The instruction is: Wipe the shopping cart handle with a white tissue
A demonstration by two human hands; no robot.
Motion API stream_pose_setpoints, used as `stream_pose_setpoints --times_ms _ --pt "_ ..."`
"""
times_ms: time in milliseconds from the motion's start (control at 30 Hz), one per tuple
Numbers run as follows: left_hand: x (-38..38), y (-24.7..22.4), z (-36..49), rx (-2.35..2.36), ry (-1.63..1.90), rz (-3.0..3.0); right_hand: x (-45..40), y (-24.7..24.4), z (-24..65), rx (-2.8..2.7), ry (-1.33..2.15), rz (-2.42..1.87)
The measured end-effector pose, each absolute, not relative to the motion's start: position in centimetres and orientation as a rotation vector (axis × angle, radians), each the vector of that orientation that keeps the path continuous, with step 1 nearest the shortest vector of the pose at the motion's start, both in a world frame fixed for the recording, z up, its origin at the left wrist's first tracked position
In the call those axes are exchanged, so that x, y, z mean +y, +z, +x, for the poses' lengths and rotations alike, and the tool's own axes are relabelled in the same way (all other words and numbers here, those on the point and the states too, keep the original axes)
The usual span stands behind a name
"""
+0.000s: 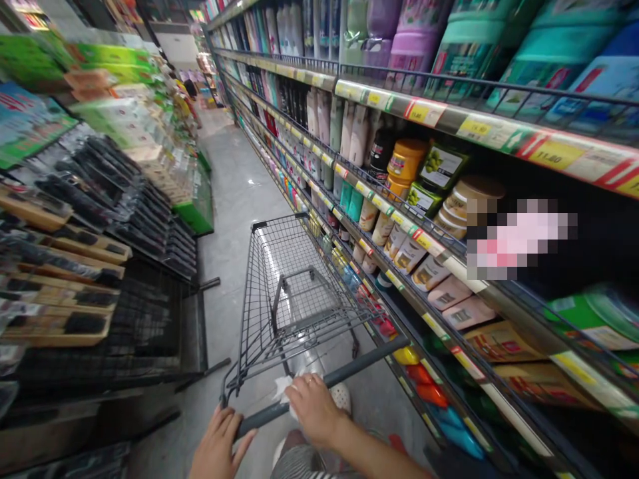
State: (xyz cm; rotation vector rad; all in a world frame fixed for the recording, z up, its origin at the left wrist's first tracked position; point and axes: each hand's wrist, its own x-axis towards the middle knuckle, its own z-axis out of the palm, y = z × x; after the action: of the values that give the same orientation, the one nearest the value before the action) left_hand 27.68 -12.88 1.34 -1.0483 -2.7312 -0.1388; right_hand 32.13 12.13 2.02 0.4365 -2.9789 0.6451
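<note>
One wire shopping cart (294,293) stands in a store aisle, close alongside the stocked shelves (429,239) at right, its dark handle (364,362) crossing toward me at a slant. From my distant controls, I have both hands at that handle. My right hand (314,409) is left of its middle, the grip curled closed over the bar — a crumpled white tissue (282,388) shows beneath the fingers. My left hand (223,436) is at the left end, its grip loose and spread, thumb apart from the fingers with the bar's tip between them.

Below the handle, a pale shoe with holes (341,398) and striped clothing (299,462) show against the grey floor (227,179). The shelves hold rows of bottles and tubes, with orange jars (405,159) on one level and large purple bottles (414,40) above; a pixelated pink patch (529,233) hides part of one shelf. Across the aisle, dark brushes in tan packaging (80,322) line a rack — beyond them, blurred packages (114,113) rise in stacks near a green box (196,214).
</note>
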Motion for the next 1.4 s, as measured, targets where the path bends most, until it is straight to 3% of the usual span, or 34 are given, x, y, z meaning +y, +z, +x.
stream_pose_setpoints --times_ms 500,1400 --pt "-9.9 1.9 26.8 -2.732 -0.245 -1.036 29.5 1.7 33.5 -2.941 0.519 -0.028" --pt "-11.2 1.4 22.6 -2.682 -0.38 -1.043 27.5 0.5 29.3 -2.912 0.496 -0.267"
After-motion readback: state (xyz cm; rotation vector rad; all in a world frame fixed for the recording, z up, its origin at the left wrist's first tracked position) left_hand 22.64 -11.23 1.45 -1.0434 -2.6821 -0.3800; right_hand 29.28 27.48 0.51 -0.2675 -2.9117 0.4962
